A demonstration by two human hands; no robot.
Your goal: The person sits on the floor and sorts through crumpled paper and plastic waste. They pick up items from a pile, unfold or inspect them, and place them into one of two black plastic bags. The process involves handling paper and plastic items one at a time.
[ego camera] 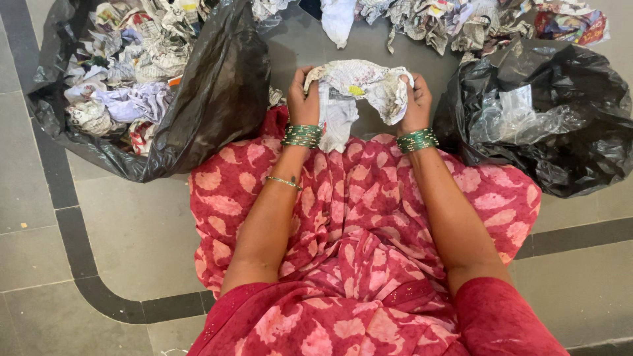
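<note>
Head camera looks straight down on a person who sits on the grey tiled floor in a red garment with pale pink leaf pattern. Both hands are raised in front of the lap and hold one crumpled sheet of printed white newspaper between them. The left hand is closed on the left edge of this sheet, fingers curled over the paper, and a part of the sheet hangs down beside the wrist. The right hand is closed on the right edge in the same way, thumb side pressed into the paper. So the paper is stretched a little between the two hands, above the floor and just in front of the knees. Each wrist carries a stack of green bangles. To the person's left lies an open black plastic bag full of crumpled newspaper. To the right there is a second black plastic bag with clear crinkled plastic film inside it. Along the top, beyond the hands, a loose heap of crumpled newspaper pieces lies on the floor.
</note>
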